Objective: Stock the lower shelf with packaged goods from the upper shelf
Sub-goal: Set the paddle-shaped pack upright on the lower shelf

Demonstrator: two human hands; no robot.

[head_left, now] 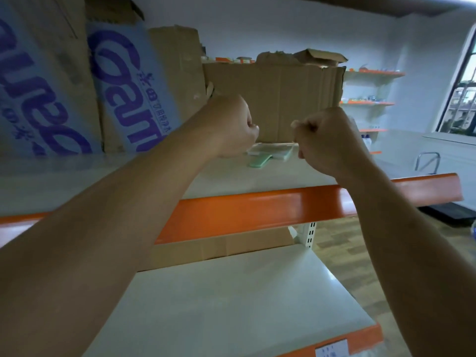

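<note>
A flat pale-green packaged item lies on the upper shelf, just in front of a brown cardboard box. My left hand is raised above the shelf to the left of the package, fingers curled closed with nothing visible in them. My right hand hovers to the right of the package, also closed in a fist. Neither hand touches the package. The lower shelf is a white board with an orange front edge, below my arms.
Tall cartons with blue lettering stand at the left of the upper shelf. A flat cardboard box lies at the back of the lower shelf. More orange-edged shelves line the far wall; a window is at right.
</note>
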